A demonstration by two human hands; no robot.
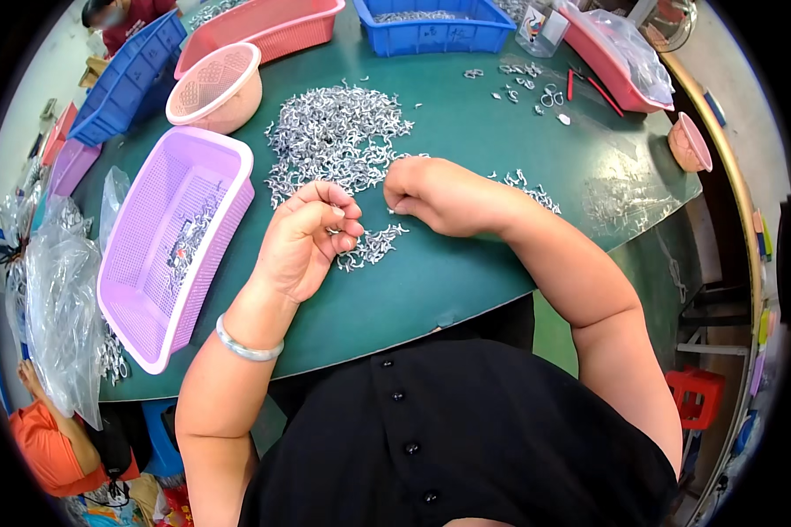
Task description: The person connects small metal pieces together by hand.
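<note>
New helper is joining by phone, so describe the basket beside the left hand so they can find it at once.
On the green table, look left of the pile of small metal clips. The lilac rectangular mesh basket sits just outside the left hand, with a few clips inside. Its neighbours are a round pink basket and a blue crate.

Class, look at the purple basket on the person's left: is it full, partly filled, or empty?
Partly filled. The purple basket holds only a thin scatter of small metal pieces; most of its mesh floor shows bare.

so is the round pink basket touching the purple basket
Apart. The head view shows a strip of green table between the round pink basket and the purple basket's far rim.
</note>
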